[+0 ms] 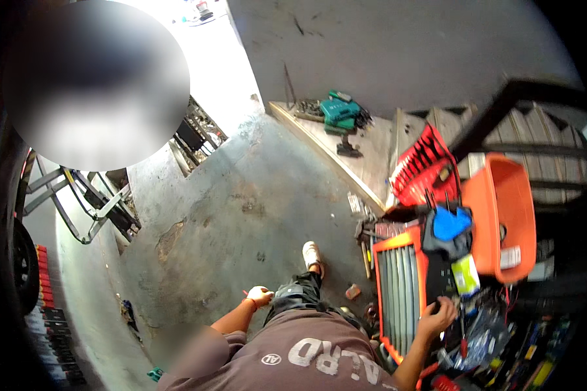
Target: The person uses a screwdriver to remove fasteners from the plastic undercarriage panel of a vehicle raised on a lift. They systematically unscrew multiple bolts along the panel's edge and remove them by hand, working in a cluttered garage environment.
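My left hand (259,296) hangs beside my dark trousers (295,293), with a red band at the wrist. Its fingers are loosely curled, and nothing shows in them. On the right, my right hand (439,316) is over the side of an orange-framed cart top (401,296) with grey ribs. Those fingers are apart and hold nothing; whether they touch the cart edge I cannot tell. Just beyond that hand lie a yellow-green packet (465,275) and a dark bundle with a blue cloth (451,223).
An orange bin (489,221) and a red slotted tray (427,166) stand at the right, near wooden steps (535,133). Teal power tools (340,112) lie on a low platform. A metal lift arm (98,202) and a tyre (25,267) are at the left. Grey floor (241,221) spreads ahead.
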Available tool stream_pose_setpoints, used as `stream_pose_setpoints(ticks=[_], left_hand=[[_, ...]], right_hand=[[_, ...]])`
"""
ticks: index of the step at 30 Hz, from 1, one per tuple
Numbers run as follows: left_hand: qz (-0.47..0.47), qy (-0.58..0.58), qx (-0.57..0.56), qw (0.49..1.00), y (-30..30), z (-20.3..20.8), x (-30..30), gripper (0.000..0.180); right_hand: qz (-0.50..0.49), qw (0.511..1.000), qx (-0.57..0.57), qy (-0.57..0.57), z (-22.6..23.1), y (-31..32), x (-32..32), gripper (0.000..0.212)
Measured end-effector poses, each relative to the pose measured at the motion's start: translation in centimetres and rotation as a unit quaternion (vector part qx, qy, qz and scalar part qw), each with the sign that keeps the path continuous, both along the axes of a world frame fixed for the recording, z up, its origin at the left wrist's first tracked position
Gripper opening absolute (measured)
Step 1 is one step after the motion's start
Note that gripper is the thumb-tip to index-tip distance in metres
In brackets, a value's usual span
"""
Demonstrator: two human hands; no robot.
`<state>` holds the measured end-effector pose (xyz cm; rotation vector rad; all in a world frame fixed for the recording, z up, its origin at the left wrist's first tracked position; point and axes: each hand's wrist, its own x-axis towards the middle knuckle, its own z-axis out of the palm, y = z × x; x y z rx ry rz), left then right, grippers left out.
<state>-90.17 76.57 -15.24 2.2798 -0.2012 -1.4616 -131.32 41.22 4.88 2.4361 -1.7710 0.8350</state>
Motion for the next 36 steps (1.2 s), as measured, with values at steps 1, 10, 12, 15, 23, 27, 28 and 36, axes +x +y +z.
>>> stream_pose_setpoints(ticks=[1,10,12,15,23,27,28,36], left_hand=[[-0.047,-0.006,0.016,0.999,-2.0,0.0,1.8,0.036],[-0.045,-0.147,-0.238,0.959,-23.0,0.3,24.4,0.032],[0.02,-0.158,-0.271,0.949,-25.5,2.3,28.6,0.035],[-0.008,-0.212,-0.228,0.95,-26.7,6.1,33.4,0.041],[0.012,-0.106,0.084,0.991,-15.8,-2.7,39.9,0.042],[0.277,0.05,0.128,0.951,-9.9,-4.9,39.5,0.015],[0.327,0.029,0.089,0.94,-10.1,-4.6,40.3,0.019],[0.458,-0.131,-0.038,0.878,-26.6,0.0,55.4,0.034]], right_hand=[[0.046,0.999,0.013,-0.014,0.4,-0.3,3.2,0.023],[0.245,0.921,0.283,-0.106,-4.4,-5.4,29.2,0.013],[0.204,0.914,0.317,-0.152,-6.6,-7.5,32.1,0.013],[0.145,0.871,0.448,-0.138,-8.6,-11.9,36.5,0.031],[0.26,0.83,0.493,0.005,-15.2,-28.2,57.1,0.023],[0.344,0.806,0.48,-0.029,-14.7,-35.9,71.0,0.025],[0.377,0.806,0.456,0.003,-14.5,-37.6,75.0,0.023],[0.499,0.768,0.401,-0.012,-5.6,-41.1,105.8,0.031]])
